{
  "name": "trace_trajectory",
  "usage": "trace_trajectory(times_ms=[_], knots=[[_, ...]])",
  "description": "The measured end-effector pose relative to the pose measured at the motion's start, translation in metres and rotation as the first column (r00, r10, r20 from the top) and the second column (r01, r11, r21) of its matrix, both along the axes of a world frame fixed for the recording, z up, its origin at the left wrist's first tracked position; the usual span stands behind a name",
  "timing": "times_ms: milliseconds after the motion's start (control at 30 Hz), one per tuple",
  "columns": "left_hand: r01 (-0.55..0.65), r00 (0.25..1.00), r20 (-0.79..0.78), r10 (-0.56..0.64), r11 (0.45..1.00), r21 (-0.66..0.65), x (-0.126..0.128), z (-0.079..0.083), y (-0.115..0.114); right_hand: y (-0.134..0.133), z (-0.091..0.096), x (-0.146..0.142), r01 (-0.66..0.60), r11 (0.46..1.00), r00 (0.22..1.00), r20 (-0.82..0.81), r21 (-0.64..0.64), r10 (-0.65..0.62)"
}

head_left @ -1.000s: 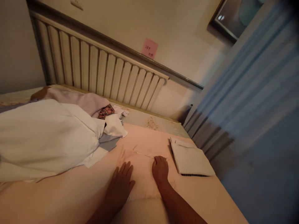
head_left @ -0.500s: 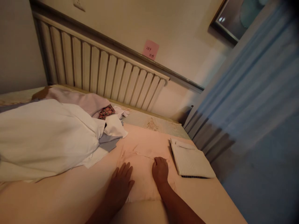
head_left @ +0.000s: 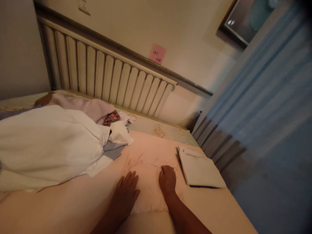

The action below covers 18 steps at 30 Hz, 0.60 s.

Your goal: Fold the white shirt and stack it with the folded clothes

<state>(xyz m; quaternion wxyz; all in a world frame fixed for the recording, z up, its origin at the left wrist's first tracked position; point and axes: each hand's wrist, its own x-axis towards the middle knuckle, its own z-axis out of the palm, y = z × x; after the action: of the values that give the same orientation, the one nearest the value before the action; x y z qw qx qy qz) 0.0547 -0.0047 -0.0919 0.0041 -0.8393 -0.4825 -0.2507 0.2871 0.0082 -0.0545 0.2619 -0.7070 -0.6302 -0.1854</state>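
Observation:
A thin pink cloth point(head_left: 148, 198) lies on the bed, nearly the same colour as the pink sheet point(head_left: 209, 211) under it, so its outline is hard to follow. Flat on its left part rests my left hand point(head_left: 126, 193), fingers stretched out and holding nothing. My right hand point(head_left: 167, 178) is closed at the cloth's upper right, where a raised edge runs into the fingers. The fingertips themselves are hidden. To the right of that hand sits a folded cream ribbed cloth point(head_left: 202, 169) with a dark underside.
White clothing point(head_left: 53, 143) is heaped on the left, with a mauve garment point(head_left: 83, 105) and a grey piece point(head_left: 114, 149) beside it. A radiator point(head_left: 107, 71) stands along the wall behind the bed. The blue curtain point(head_left: 263, 123) hangs close on the right.
Both hands keep their places and shapes on the cloth. Only a slight shift of the whole view shows.

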Motion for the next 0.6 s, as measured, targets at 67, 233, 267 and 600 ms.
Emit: trace_trajectory(times_ms=[67,233,267,600], knots=[[0.004,1.0,0.002,-0.004,1.0,-0.004,-0.0001,-0.0001,0.0,0.0002,-0.0002,0.0001,0.001,1.0,1.0,-0.004,0.003,-0.001],[0.006,1.0,0.009,-0.006,1.0,-0.013,-0.0002,0.0005,-0.0005,0.0009,-0.0015,0.0007,-0.005,1.0,1.0,-0.014,0.008,0.005],[0.004,1.0,0.009,-0.004,1.0,-0.018,-0.0002,0.0007,-0.0005,0.001,-0.0017,0.0008,-0.006,1.0,1.0,-0.016,0.008,0.006],[-0.002,1.0,-0.003,0.002,1.0,-0.01,-0.0005,0.0031,-0.001,0.0006,-0.0018,0.0008,-0.008,1.0,1.0,-0.015,0.01,0.009]])
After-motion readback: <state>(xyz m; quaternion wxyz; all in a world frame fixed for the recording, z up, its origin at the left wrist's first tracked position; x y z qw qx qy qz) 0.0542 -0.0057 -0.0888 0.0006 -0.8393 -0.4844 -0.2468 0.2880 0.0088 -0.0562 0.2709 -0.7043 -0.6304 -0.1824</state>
